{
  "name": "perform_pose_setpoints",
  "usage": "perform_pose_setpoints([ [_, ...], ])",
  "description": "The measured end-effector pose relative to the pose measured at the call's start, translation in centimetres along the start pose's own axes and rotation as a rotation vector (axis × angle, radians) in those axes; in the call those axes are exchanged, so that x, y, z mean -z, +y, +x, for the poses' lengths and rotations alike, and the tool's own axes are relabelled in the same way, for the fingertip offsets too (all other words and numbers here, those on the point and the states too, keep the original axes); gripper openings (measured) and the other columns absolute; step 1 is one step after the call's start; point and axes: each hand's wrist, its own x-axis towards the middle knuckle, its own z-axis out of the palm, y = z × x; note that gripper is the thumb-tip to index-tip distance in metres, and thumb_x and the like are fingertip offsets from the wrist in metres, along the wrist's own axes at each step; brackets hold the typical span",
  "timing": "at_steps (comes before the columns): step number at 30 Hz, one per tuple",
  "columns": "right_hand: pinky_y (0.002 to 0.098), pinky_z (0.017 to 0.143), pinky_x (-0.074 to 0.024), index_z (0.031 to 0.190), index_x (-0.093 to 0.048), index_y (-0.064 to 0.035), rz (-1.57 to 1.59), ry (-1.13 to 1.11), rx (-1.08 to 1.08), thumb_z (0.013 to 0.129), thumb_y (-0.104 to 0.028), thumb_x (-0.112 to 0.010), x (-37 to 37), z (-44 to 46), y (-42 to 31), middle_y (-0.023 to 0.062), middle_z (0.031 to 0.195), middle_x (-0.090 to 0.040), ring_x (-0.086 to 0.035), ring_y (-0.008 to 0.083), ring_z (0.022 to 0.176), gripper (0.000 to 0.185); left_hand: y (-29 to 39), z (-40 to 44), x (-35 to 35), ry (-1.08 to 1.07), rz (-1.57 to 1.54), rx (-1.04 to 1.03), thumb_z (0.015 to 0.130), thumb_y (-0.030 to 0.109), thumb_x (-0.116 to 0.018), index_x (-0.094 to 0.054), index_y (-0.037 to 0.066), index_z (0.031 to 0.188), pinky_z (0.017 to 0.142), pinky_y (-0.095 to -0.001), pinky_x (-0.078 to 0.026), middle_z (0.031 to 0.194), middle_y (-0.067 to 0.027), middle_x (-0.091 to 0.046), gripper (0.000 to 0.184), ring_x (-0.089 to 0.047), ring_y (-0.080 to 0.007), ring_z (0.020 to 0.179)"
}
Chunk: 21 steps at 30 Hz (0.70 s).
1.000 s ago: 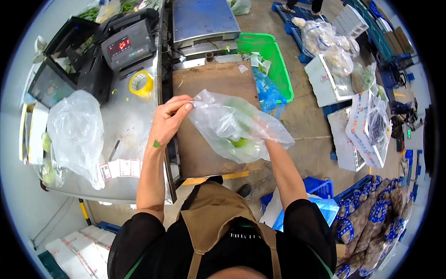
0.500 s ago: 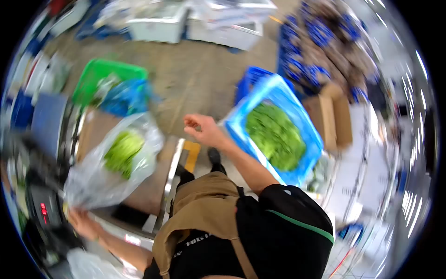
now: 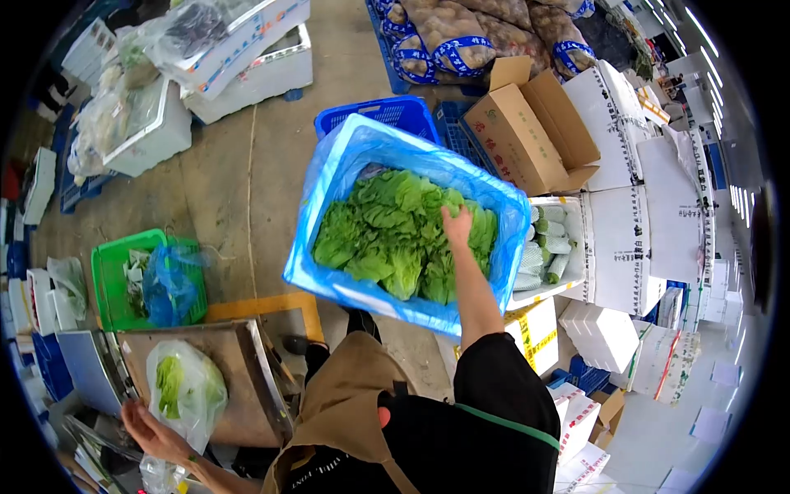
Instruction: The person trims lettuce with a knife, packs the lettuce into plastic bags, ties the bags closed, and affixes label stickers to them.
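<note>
Far left, we list white foam boxes (image 3: 160, 155) on the floor, some bearing clear-wrapped goods. Nearer on the left, we record one green crate (image 3: 104, 288) with crumpled blue plastic (image 3: 170, 284) inside. Near left, we enter the left hand (image 3: 156, 432): fingers loosely spread, grasping nothing, just beside a clear plastic bag (image 3: 206, 403). We note pale green lettuce in this bag, which lies on a brown board (image 3: 251, 399). At centre, we enter one large crate with blue plastic lining (image 3: 374, 305), filled with leafy lettuce (image 3: 387, 235); just beyond it, a blue basket (image 3: 395, 114). Toward the right of this crate, we enter the right hand (image 3: 457, 224), reaching in and touching the leaves, fingers bent; whether it grasps one we cannot tell. Far right of centre, we list mesh sacks (image 3: 494, 37) with blue bands and an uncovered cardboard box (image 3: 504, 136). At right, we close with net-wrapped vegetables (image 3: 553, 226) in a foam box, beside stacked white boxes (image 3: 613, 222).
</note>
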Motion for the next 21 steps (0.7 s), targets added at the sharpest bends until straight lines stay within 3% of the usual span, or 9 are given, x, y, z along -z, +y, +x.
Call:
perform_pose_setpoints([
  [6,0.0469,0.094,-0.0356,0.107,-0.058,0.0054,-0.374,-0.166,-0.097,0.079,-0.053,-0.055,-4.2,12.0,5.1,0.0246,0.109,-0.057,-0.05,0.0407,0.105,0.065,4.7,-3.7,-7.8,-0.431,0.112,-0.103,0.09,0.005,-0.049,-0.051,-0.002,0.114,0.078,-0.0284,-0.046,0.101,-0.01,-0.058,0.025,-0.058,-0.0183,0.084],
  [7,0.0475,0.098,-0.0301,0.11,-0.059,0.0008,-0.426,-0.255,-0.217,0.08,-0.056,-0.051,-3.9,12.4,3.9,0.0208,0.118,-0.054,-0.045,0.0394,0.113,0.065,4.6,-4.1,-8.5,-0.491,0.112,-0.083,0.09,0.005,-0.05,-0.051,-0.001,0.115,0.078,-0.0278,-0.045,0.103,-0.0095,-0.058,0.026,-0.058,-0.017,0.086],
  [11,0.0514,0.103,-0.0197,0.114,-0.059,-0.0057,-0.489,-0.274,-0.439,0.079,-0.055,-0.054,-4.6,12.3,0.9,0.017,0.13,-0.046,-0.029,0.0409,0.126,0.061,6.2,-5.7,-11.2,-0.645,0.183,-0.101,0.085,-0.001,-0.051,-0.052,-0.002,0.11,0.075,-0.0283,-0.046,0.102,-0.0131,-0.057,0.025,-0.059,-0.0183,0.082],
  [14,0.0545,0.101,-0.0203,0.11,-0.061,-0.004,-0.51,-0.296,-0.391,0.078,-0.055,-0.055,-5.0,12.4,1.3,0.0168,0.129,-0.047,-0.03,0.0408,0.124,0.06,7.6,-6.5,-12.7,-0.747,0.161,-0.076,0.083,-0.002,-0.052,-0.055,-0.002,0.106,0.074,-0.0287,-0.047,0.104,-0.0143,-0.056,0.022,-0.059,-0.0195,0.081],
  [15,0.0561,0.096,-0.0273,0.104,-0.063,-0.0024,-0.488,-0.224,-0.306,0.077,-0.049,-0.059,-4.2,10.9,0.5,0.0187,0.121,-0.053,-0.041,0.0389,0.117,0.054,7.2,-6.5,-12.8,-0.765,0.164,-0.085,0.083,-0.002,-0.052,-0.055,-0.002,0.105,0.074,-0.0287,-0.047,0.104,-0.0144,-0.056,0.022,-0.059,-0.0197,0.081],
  [19,0.0525,0.083,-0.0408,0.09,-0.065,0.0014,-0.349,-0.076,-0.344,0.074,-0.037,-0.066,-3.1,8.1,-0.1,0.0206,0.111,-0.057,-0.057,0.0353,0.095,0.041,6.3,-7.3,-14.5,-0.816,0.114,-0.076,0.083,-0.001,-0.053,-0.056,-0.002,0.103,0.073,-0.0286,-0.047,0.104,-0.0143,-0.056,0.02,-0.059,-0.0206,0.079],
  [21,0.0506,0.085,-0.0405,0.095,-0.062,0.0029,-0.261,-0.001,-0.314,0.074,-0.035,-0.066,-1.8,5.9,-0.5,0.0217,0.111,-0.057,-0.056,0.0362,0.097,0.044,6.9,-7.4,-14.9,-0.837,0.096,-0.064,0.083,0.0,-0.054,-0.056,-0.002,0.102,0.072,-0.0286,-0.047,0.104,-0.0141,-0.056,0.019,-0.058,-0.0209,0.078],
])
